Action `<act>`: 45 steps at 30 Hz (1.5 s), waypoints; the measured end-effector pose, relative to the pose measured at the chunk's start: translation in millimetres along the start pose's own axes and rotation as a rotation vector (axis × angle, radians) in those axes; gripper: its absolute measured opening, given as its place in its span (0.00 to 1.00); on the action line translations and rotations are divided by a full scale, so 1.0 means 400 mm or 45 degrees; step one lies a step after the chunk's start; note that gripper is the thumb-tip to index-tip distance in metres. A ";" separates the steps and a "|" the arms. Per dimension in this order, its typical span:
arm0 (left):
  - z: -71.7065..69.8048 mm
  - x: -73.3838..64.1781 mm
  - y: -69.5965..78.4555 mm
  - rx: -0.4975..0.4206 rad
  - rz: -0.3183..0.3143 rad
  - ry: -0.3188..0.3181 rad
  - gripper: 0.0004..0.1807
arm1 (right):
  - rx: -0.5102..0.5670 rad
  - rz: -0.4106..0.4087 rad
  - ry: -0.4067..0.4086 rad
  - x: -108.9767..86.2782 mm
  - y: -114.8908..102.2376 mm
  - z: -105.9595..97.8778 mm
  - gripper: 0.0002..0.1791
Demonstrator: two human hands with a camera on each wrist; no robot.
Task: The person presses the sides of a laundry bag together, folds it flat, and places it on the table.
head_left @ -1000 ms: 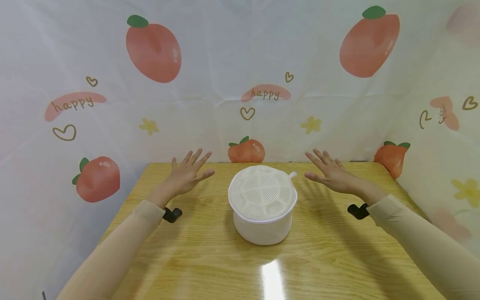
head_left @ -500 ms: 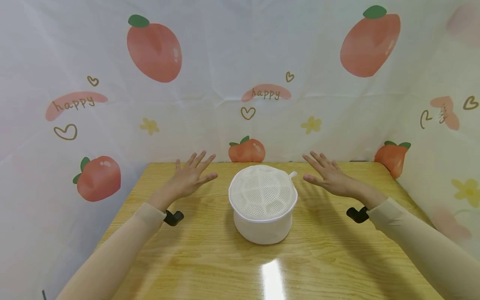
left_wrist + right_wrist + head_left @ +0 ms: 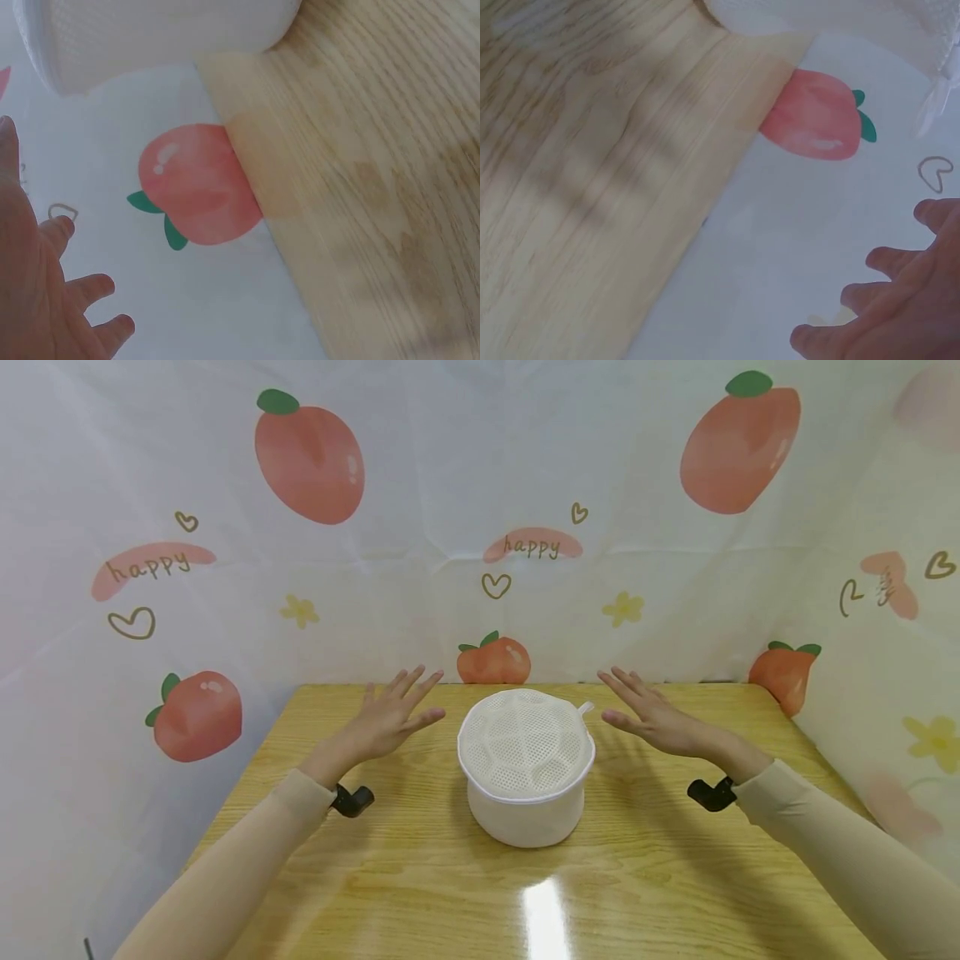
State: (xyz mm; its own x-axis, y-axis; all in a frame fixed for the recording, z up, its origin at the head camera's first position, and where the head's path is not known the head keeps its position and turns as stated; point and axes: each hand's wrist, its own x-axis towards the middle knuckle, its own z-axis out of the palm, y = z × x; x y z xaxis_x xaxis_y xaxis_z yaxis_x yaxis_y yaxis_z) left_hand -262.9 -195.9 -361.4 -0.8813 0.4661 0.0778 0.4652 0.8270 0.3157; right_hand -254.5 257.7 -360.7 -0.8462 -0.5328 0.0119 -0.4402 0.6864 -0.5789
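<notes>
A round white mesh laundry bag [image 3: 525,760] with a honeycomb-like top, a white piped rim and a small tab [image 3: 586,708] stands upright on the wooden table. To its left, my left hand [image 3: 381,722] hovers with fingers spread, apart from the bag. My right hand [image 3: 660,718] is held up on the other side, fingers extended, near the tab but not touching it. Both wrist views show part of the bag at the top, the left hand [image 3: 37,277] at lower left and the right hand [image 3: 907,292] at lower right. Whatever the bag contains is hidden.
The wooden table [image 3: 390,877] reaches back to a white curtain [image 3: 420,468] printed with fruit, hearts and flowers. The curtain also flanks the table at left and right. Dark wrist mounts [image 3: 352,800] sit under both sleeves. A bright reflection lies on the near tabletop.
My left hand has moved right, toward the bag, and my right hand has shifted slightly left toward it. The bag has stayed in place.
</notes>
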 end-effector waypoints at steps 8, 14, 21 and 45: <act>-0.005 -0.007 0.021 -0.059 0.019 -0.014 0.42 | 0.120 -0.004 -0.048 -0.006 -0.020 0.000 0.40; -0.007 -0.008 0.032 -0.137 0.029 -0.038 0.41 | 0.175 -0.018 -0.072 -0.007 -0.024 0.001 0.40; -0.001 -0.007 0.034 -0.358 0.050 -0.090 0.40 | 0.326 0.037 -0.138 -0.013 -0.026 -0.009 0.36; 0.000 -0.013 0.050 -0.679 0.119 -0.190 0.36 | 0.470 0.026 -0.192 -0.019 -0.029 -0.013 0.32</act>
State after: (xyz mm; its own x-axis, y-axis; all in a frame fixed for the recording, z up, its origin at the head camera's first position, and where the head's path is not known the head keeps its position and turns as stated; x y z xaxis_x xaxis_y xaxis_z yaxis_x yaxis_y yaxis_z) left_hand -249.3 -181.8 -355.5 -0.7991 0.6012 0.0057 0.4002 0.5248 0.7513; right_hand -244.5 256.5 -350.0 -0.7880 -0.6063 -0.1070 -0.2629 0.4885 -0.8320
